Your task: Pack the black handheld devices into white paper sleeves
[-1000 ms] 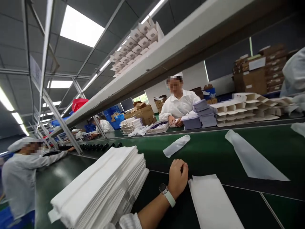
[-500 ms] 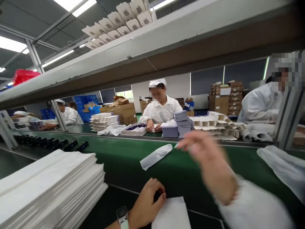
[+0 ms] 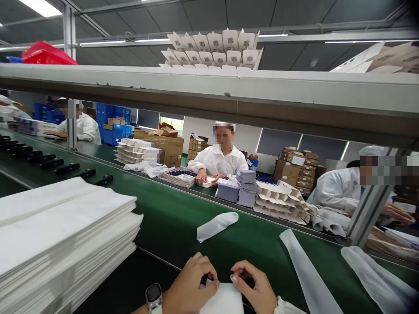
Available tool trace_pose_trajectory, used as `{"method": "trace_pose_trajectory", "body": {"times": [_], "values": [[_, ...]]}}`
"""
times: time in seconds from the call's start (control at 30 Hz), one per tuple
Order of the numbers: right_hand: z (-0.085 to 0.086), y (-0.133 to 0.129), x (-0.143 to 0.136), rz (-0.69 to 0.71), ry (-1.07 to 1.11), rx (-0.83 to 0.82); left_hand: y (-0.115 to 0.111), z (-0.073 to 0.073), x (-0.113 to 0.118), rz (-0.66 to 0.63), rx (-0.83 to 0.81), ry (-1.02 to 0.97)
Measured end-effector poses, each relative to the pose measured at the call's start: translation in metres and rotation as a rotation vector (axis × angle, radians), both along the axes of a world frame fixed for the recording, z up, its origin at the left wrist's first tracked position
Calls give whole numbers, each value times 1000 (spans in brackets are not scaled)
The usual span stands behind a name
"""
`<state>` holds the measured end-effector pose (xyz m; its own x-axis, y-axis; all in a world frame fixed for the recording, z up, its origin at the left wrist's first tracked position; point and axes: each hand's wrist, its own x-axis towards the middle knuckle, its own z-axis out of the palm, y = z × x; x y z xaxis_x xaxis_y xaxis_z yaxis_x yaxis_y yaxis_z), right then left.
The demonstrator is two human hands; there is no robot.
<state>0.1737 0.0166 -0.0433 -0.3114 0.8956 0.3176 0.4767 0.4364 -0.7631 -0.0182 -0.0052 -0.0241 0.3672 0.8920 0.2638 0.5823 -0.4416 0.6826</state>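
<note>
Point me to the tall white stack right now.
In the head view, the tall white stack fills the lower left, on the near side of the green belt, left of the wearer's left hand.

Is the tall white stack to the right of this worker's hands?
No, the white stack stands left of both the left hand and the right hand.

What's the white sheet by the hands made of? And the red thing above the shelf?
The white sheet: maybe paper or thin foam; it looks flat, smooth and dull, so I can't tell which.
The red thing: probably plastic, since it's brightly coloured and smooth, with a slight shine.
</note>
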Motion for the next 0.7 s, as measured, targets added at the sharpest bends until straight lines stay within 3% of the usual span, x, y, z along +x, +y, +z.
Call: {"method": "trace_pose_trajectory", "body": {"times": [0.17,0.7], "values": [[-2,-5,0,65,-55,56,2,-6,0,-5,21,26],[-2,-11,1,20,41,0,-1,-4,-1,-48,64,68]]}}
